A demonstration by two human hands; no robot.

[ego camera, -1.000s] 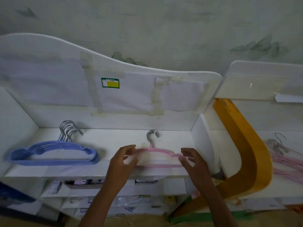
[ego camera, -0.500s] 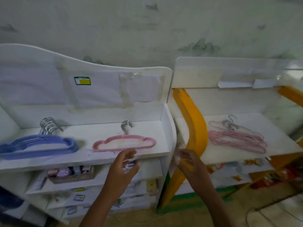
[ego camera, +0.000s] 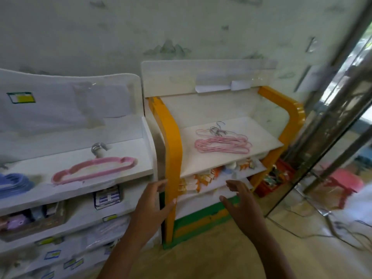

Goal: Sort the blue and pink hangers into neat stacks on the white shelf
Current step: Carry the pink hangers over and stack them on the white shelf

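Observation:
A small stack of pink hangers (ego camera: 94, 168) lies flat on the white shelf (ego camera: 141, 168) at the left, hooks pointing back. The blue hanger stack (ego camera: 14, 183) shows at the left edge of that shelf. Several loose pink hangers (ego camera: 222, 146) lie in a heap on the yellow-framed shelf (ego camera: 261, 135) to the right. My left hand (ego camera: 153, 206) hovers open in front of the gap between the two units, holding nothing. My right hand (ego camera: 241, 202) is open and empty too, below the front of the yellow-framed shelf.
The yellow side post (ego camera: 171, 150) stands between my hands and the shelves. Lower shelves hold small packaged goods (ego camera: 197, 180) and a basket (ego camera: 34, 220). A glass door with metal frame (ego camera: 332, 121) is at the right, a pink stool (ego camera: 342, 182) and cables on the floor beyond.
Both hands let go of the pink hanger on the white shelf and drew back. The view swung right, bringing the yellow-framed shelf with loose pink hangers to the centre.

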